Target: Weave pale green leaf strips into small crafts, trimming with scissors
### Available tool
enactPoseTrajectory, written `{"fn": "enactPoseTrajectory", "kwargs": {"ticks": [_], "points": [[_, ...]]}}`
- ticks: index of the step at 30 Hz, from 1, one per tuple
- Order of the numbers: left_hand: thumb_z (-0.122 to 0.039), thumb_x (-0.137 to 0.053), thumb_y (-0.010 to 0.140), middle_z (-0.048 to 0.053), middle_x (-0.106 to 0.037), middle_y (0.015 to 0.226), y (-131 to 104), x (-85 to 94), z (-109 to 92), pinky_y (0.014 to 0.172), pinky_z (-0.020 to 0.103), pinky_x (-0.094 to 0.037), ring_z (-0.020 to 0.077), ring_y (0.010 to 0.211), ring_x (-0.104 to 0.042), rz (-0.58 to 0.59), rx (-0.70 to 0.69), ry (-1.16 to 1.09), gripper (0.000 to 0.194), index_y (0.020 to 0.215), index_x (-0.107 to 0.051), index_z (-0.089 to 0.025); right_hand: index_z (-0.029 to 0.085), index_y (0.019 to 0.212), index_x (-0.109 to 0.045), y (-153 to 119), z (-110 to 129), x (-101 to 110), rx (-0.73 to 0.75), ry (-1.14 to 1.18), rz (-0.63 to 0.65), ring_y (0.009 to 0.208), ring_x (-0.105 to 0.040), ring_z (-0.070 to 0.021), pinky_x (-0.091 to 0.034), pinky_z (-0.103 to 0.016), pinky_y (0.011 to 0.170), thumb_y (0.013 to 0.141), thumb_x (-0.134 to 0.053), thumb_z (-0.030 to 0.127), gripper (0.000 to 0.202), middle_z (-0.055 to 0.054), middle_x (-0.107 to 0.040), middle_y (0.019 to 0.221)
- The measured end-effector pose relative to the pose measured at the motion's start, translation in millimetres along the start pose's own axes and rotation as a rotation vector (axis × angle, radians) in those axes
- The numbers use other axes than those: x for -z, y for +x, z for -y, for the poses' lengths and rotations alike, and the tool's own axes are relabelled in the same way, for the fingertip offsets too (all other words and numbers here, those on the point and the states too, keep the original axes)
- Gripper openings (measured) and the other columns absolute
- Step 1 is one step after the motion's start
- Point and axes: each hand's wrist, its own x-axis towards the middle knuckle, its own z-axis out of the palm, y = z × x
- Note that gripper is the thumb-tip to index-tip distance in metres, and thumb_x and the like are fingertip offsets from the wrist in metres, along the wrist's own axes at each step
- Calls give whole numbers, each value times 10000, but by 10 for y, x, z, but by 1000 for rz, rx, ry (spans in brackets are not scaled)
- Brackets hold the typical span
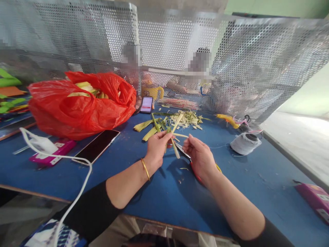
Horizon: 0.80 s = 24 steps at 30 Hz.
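My left hand, a gold bangle at its wrist, pinches several pale green leaf strips where they cross, just above the table. One strip stretches to the right, and its end sits between the thumb and fingers of my right hand. Under the right hand lie scissors with red and yellow on the handles, partly hidden by it. Wider green leaf pieces rest on the table behind my left hand. Beyond both hands is a heap of leaf trimmings.
A red plastic bag of leaf material bulges at the left. Near it are a dark phone, a pink power strip and a white cable. A white thread spool stands right. Perforated metal panels border the back.
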Motion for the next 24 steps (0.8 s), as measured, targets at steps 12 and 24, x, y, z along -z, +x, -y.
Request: {"fn": "enactPoseTrajectory", "kwargs": {"ticks": [12,24], "points": [[-152,-705,697,14,-682,608,-30,2,54,506,207,-415,101,522,-577,101,127,85,53,731,-665,-147,194,748,-695,40,-9,42,439,-309,-15,557,-518,-118,-464,-280,586,685,-753,379,205,24,-589,609],[-69,-652,701,-16,-655,589,-43,-3,60,519,214,-430,122,536,-606,160,143,172,176,766,-546,-194,200,630,-592,62,135,94,406,-665,120,521,-463,-112,-372,-258,532,714,-653,431,252,32,-556,557]]}}
